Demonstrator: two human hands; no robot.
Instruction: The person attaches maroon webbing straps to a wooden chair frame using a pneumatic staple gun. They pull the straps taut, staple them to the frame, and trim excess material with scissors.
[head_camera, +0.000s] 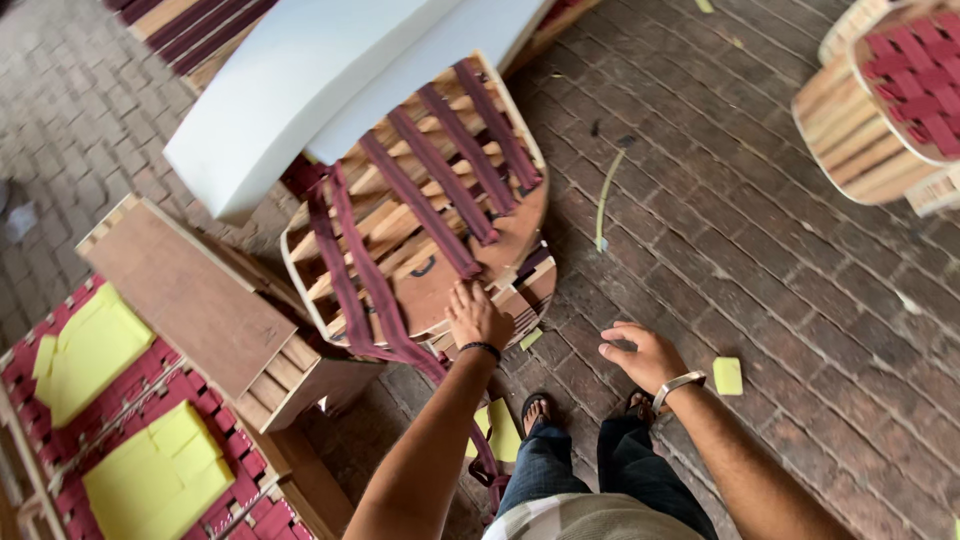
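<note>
From the head view we look down on a brick floor (760, 250) crowded with furniture frames. Our left hand (475, 315) lies flat, fingers spread, pressed on the rim of a round wooden seat frame (520, 225) laced with maroon webbing straps (425, 195); it grips nothing, only rests on the wood, and the frame stretches up and away from the hand, directly beyond the fingertips. We count four straps running one way across the frame's opening, with a few looser ones trailing off its left side toward our feet. Our right hand (645, 355) hangs free over the floor, half open with the fingers loosely curled, holding nothing, well to the right of the frame. A thick slab of white foam (290, 90) lies across the frame's far side. To the left stands an open wooden box frame (190, 295) faced with a brown board; what is inside it we cannot tell. At lower left a webbed base (150, 400) carries two large blocks of yellow foam (90, 350). Smaller yellow scraps lie on the floor, one (727, 375) just right of our right wrist. At upper right sits one more round webbed frame (880, 100).
</note>
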